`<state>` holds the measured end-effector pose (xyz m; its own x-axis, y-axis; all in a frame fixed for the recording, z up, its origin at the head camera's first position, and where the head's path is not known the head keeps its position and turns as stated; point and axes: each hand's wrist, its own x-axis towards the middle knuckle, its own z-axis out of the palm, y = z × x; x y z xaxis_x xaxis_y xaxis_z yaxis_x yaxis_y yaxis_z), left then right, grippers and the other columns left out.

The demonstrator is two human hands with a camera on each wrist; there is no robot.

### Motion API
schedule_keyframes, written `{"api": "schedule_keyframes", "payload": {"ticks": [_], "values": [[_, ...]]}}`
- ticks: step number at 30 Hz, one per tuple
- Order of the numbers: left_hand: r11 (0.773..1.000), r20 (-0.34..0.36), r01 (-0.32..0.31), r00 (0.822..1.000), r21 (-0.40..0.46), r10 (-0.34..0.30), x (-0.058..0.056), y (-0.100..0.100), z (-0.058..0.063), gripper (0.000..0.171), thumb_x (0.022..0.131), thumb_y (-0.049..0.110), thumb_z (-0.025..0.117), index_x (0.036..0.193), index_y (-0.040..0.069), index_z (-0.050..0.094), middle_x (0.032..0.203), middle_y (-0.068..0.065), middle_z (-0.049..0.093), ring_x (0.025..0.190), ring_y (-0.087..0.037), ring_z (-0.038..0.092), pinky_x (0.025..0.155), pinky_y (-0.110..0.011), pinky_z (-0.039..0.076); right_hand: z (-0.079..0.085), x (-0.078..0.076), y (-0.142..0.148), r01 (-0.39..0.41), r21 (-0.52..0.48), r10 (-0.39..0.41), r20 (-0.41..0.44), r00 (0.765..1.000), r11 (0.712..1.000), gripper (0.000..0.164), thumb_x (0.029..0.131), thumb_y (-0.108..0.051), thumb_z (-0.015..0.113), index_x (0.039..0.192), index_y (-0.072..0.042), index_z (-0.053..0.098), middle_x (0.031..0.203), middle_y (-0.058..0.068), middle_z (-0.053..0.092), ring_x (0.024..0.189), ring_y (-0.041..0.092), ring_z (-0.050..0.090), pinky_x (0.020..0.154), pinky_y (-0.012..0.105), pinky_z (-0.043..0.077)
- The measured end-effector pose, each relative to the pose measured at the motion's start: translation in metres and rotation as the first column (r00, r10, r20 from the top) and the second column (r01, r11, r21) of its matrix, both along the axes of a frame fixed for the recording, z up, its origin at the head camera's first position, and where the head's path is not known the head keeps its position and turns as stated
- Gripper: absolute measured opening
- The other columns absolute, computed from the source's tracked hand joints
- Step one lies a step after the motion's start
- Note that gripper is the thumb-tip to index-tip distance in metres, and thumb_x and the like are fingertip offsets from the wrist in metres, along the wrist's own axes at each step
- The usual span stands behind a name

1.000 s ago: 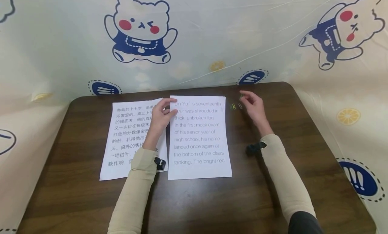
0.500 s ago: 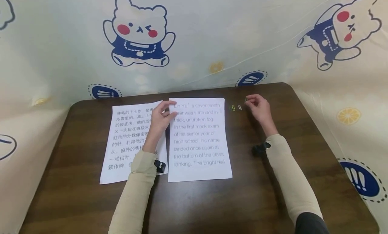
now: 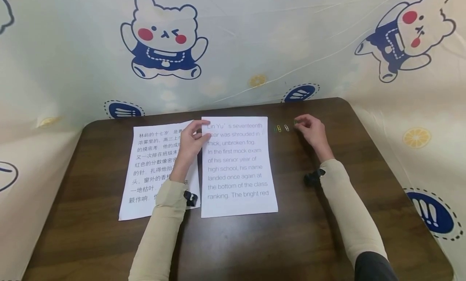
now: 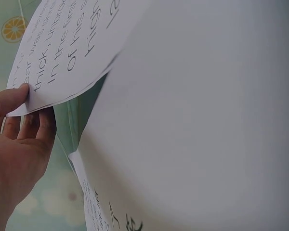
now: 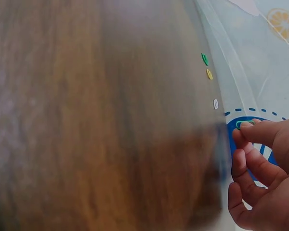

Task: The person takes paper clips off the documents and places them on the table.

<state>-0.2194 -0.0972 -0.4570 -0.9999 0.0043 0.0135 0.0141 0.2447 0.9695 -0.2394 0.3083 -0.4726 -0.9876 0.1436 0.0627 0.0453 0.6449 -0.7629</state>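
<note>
My left hand (image 3: 188,145) pinches the upper left edge of the sheets printed in English (image 3: 236,167). In the left wrist view the thumb lies on top, the other fingers are underneath, and the lifted edge (image 4: 67,98) shows more than one layer. Between the thumb and forefinger of my right hand (image 3: 314,134) is a green paper clip (image 5: 244,124), held over the table's back right. Just left of that hand, a white paper clip (image 3: 286,128), a yellow paper clip (image 3: 279,128) and another green paper clip (image 5: 204,59) lie in a row.
Paper printed in Chinese (image 3: 145,171) lies at the left, partly covered by my left hand and forearm. The dark wooden table (image 3: 240,248) ends at the back against a patterned cloth (image 3: 233,42).
My right hand has moved right, away from the row of clips, with the green paper clip in its fingers, then stayed nearly still. The left hand has kept its pinch on the sheets.
</note>
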Motion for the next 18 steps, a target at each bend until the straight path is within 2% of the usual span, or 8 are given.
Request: {"api": "schedule_keyframes", "payload": {"ticks": [8, 14, 18], "values": [[1.0, -0.001, 0.004, 1.0, 0.01, -0.004, -0.0005, 0.0015, -0.0013, 0.041, 0.091, 0.001, 0.069, 0.127, 0.019, 0.065, 0.137, -0.004, 0.063, 0.106, -0.026, 0.072, 0.086, -0.026, 0.06, -0.0033, -0.0011, 0.0029, -0.022, 0.046, 0.021, 0.035, 0.999, 0.999, 0.021, 0.098, -0.016, 0.063, 0.118, -0.01, 0.069, 0.103, 0.019, 0.071, 0.085, 0.024, 0.058, 0.068, 0.028, 0.045], [1.0, 0.005, -0.003, 1.0, -0.006, 0.003, -0.0006, 0.0015, -0.0022, 0.041, 0.092, 0.003, 0.07, 0.128, 0.02, 0.065, 0.139, -0.004, 0.061, 0.113, -0.027, 0.07, 0.093, -0.029, 0.059, -0.0046, -0.0053, 0.001, -0.048, 0.089, 0.044, 0.039, 0.998, 0.995, 0.022, 0.098, -0.016, 0.063, 0.118, -0.009, 0.069, 0.103, 0.018, 0.071, 0.088, 0.027, 0.059, 0.071, 0.03, 0.043], [1.0, 0.009, -0.011, 1.0, -0.01, 0.011, -0.001, 0.0017, -0.0016, 0.04, 0.092, 0.004, 0.07, 0.129, 0.02, 0.065, 0.14, -0.004, 0.061, 0.113, -0.027, 0.07, 0.092, -0.028, 0.059, -0.007, -0.0095, 0.0001, -0.065, 0.103, 0.062, 0.035, 0.997, 0.993, 0.022, 0.099, -0.016, 0.062, 0.119, -0.009, 0.068, 0.101, 0.017, 0.068, 0.09, 0.028, 0.058, 0.073, 0.031, 0.044]]}}
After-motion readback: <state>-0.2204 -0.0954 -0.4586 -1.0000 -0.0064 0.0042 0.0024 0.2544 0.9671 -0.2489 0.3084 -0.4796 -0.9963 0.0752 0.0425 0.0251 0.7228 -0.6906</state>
